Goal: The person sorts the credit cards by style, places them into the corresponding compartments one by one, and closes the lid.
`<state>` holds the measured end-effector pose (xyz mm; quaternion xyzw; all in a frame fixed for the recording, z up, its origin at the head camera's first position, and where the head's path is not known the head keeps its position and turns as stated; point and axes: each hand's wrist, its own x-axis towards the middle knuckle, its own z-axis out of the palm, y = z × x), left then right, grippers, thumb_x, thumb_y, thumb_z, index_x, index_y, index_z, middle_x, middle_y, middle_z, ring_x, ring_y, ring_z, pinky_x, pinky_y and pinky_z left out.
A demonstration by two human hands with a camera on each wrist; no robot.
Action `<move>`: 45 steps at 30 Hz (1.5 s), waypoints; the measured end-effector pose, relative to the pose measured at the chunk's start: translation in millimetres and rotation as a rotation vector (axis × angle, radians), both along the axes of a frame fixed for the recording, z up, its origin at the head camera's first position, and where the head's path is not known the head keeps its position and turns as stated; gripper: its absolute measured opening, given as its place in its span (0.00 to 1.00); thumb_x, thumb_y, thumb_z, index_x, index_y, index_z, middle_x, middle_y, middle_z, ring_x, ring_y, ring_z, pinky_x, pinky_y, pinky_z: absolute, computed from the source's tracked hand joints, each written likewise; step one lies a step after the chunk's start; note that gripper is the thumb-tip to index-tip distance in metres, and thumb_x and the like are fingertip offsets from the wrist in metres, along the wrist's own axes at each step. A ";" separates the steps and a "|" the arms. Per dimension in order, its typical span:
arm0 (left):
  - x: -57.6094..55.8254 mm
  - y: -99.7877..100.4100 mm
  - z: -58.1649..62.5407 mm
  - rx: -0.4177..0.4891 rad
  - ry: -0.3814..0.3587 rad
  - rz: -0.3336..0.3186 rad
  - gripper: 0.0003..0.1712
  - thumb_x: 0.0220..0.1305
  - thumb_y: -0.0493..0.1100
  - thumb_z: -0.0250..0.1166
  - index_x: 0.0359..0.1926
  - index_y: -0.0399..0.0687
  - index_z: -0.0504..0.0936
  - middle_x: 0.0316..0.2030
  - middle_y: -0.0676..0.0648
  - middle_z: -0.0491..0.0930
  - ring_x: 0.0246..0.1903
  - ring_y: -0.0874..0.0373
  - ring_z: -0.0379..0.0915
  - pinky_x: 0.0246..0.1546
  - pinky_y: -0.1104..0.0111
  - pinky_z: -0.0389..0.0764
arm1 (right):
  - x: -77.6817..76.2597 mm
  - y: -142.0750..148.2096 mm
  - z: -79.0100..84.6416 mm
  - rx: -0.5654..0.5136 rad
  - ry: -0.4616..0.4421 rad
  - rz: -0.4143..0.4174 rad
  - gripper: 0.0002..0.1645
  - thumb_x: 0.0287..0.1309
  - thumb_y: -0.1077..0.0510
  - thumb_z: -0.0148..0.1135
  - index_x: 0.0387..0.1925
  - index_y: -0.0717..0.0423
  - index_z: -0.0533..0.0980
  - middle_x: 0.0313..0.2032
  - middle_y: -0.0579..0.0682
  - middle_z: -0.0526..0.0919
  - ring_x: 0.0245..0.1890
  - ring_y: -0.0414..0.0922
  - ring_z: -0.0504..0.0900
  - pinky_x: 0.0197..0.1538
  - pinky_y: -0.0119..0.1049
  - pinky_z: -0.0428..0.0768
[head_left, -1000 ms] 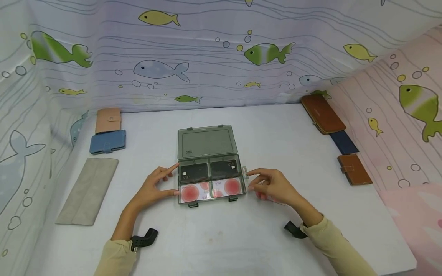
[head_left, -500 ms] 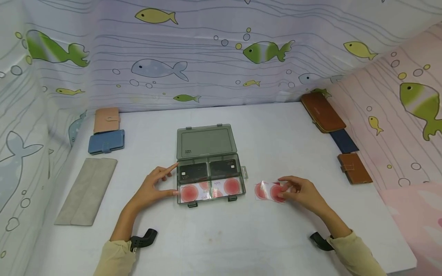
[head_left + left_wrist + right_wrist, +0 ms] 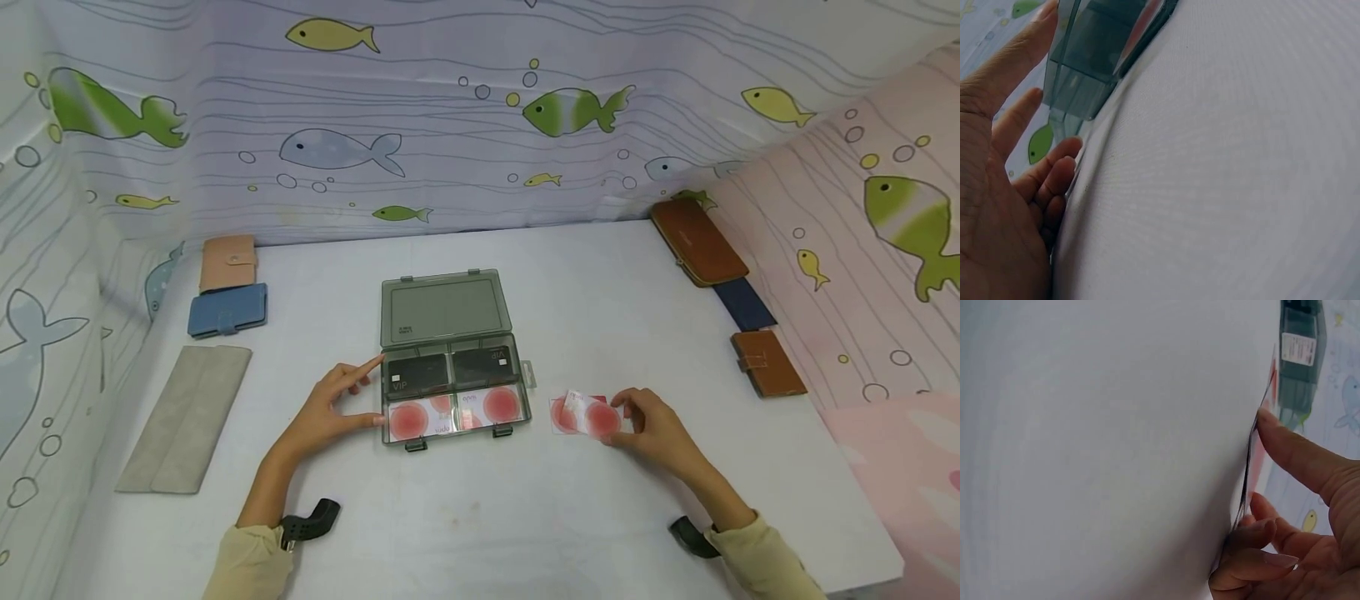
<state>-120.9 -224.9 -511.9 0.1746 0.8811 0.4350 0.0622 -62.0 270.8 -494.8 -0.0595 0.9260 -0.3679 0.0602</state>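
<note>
A translucent dark-green plastic box (image 3: 446, 310) lies with its lid folded back on the table. Its upper compartments hold black VIP cards (image 3: 420, 375); white cards with red circles (image 3: 411, 421) fill the lower ones. My left hand (image 3: 326, 408) has its index finger and thumb extended along the box's left side, other fingers loosely bent. To the right of the box, my right hand (image 3: 654, 427) pinches a white card with a red circle (image 3: 602, 418) by its right end. That card overlaps another red-and-white card (image 3: 559, 417). In the right wrist view, the card's edge (image 3: 1255, 456) runs past the thumb, close to the table.
On the left are a tan wallet (image 3: 228, 261), a blue wallet (image 3: 227, 310) and a long grey folded case (image 3: 183, 421). Along the right edge sit a brown pouch (image 3: 699, 242), a navy wallet (image 3: 744, 303) and a brown wallet (image 3: 769, 363). Fish-printed curtains (image 3: 435, 108) enclose the table.
My right hand has moved right, away from the box, and red-and-white cards have come into view beside it. Between the last two frames it shifts only slightly. My left hand stays at the box.
</note>
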 end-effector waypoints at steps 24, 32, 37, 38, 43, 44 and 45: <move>0.6 -1.7 0.6 -0.008 -0.001 0.000 0.52 0.48 0.47 0.80 0.74 0.63 0.66 0.40 0.48 0.69 0.41 0.58 0.60 0.45 0.59 0.62 | -9.7 -4.8 22.9 -0.404 -0.140 -0.083 0.20 0.62 0.58 0.67 0.55 0.58 0.80 0.24 0.45 0.72 0.21 0.36 0.67 0.23 0.34 0.68; 0.7 -1.9 1.9 0.003 0.013 -0.008 0.51 0.49 0.47 0.80 0.73 0.59 0.66 0.42 0.46 0.70 0.42 0.57 0.61 0.45 0.58 0.63 | -24.1 -37.3 34.1 -0.479 -0.116 0.017 0.20 0.60 0.61 0.69 0.54 0.61 0.81 0.26 0.45 0.73 0.23 0.35 0.68 0.25 0.33 0.68; 1.1 -2.0 3.3 0.000 0.007 -0.006 0.51 0.49 0.46 0.80 0.73 0.58 0.66 0.42 0.46 0.70 0.42 0.57 0.61 0.45 0.58 0.63 | -35.6 -62.0 39.4 -0.454 -0.160 0.054 0.18 0.60 0.59 0.69 0.52 0.56 0.82 0.25 0.47 0.72 0.25 0.37 0.69 0.27 0.31 0.67; 1.2 -2.0 3.5 0.000 0.005 -0.005 0.51 0.48 0.46 0.80 0.73 0.58 0.67 0.42 0.46 0.70 0.42 0.57 0.61 0.45 0.58 0.63 | -38.0 -67.3 40.3 -0.452 -0.172 0.064 0.18 0.60 0.59 0.69 0.52 0.56 0.82 0.25 0.48 0.72 0.24 0.37 0.68 0.27 0.31 0.66; 1.4 -1.4 4.0 0.011 -0.006 0.000 0.51 0.48 0.46 0.80 0.73 0.59 0.67 0.42 0.46 0.71 0.42 0.57 0.62 0.47 0.56 0.64 | -48.2 -91.9 43.2 -0.435 -0.189 0.146 0.17 0.60 0.61 0.67 0.51 0.57 0.83 0.24 0.50 0.71 0.22 0.37 0.66 0.27 0.30 0.65; 1.5 -1.2 4.0 0.014 -0.007 0.001 0.51 0.48 0.46 0.80 0.73 0.59 0.67 0.42 0.45 0.71 0.42 0.57 0.62 0.47 0.55 0.64 | -49.8 -96.0 43.1 -0.429 -0.182 0.163 0.16 0.60 0.62 0.67 0.51 0.57 0.83 0.24 0.50 0.71 0.22 0.37 0.66 0.26 0.29 0.65; 1.6 -1.1 4.1 0.015 -0.007 0.002 0.51 0.48 0.46 0.80 0.73 0.58 0.67 0.42 0.45 0.71 0.42 0.57 0.62 0.47 0.55 0.64 | -51.0 -99.8 42.8 -0.417 -0.176 0.174 0.16 0.60 0.62 0.67 0.50 0.58 0.83 0.24 0.49 0.71 0.22 0.37 0.66 0.27 0.29 0.65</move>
